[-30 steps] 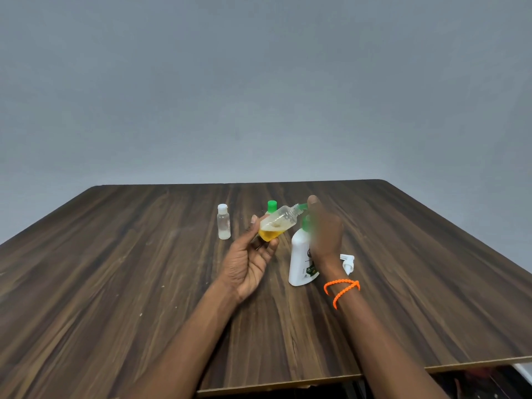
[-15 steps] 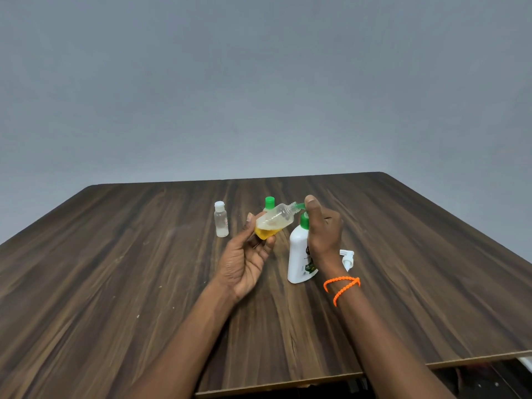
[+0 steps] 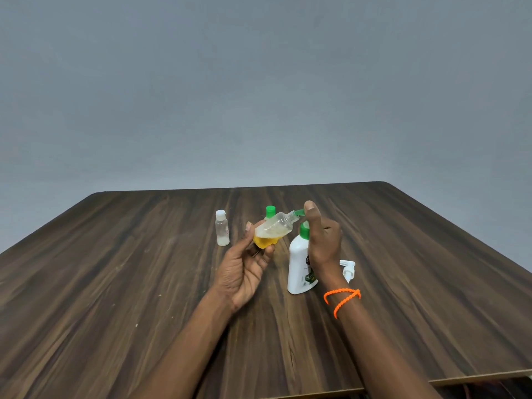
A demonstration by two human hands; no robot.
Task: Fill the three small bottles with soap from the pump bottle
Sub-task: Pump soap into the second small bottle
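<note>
My left hand (image 3: 244, 269) grips a small clear bottle (image 3: 273, 230), tilted with its open neck up and to the right. Yellow soap lies in its lower end. The neck meets the green nozzle of the white pump bottle (image 3: 299, 266), which stands upright on the table. My right hand (image 3: 322, 240) is wrapped around the green pump head, with one finger stretched up onto the nozzle top. A small clear bottle with a white cap (image 3: 222, 230) stands to the left. Behind the held bottle, a green-capped small bottle (image 3: 270, 211) shows only its top.
A white plastic pump piece (image 3: 348, 269) lies on the dark wooden table (image 3: 115, 283) just right of the pump bottle, partly behind my right wrist. The table's front edge runs along the bottom of the view. A plain grey wall stands behind.
Both hands keep their hold on the small bottle and the pump. Only the view has shifted slightly.
</note>
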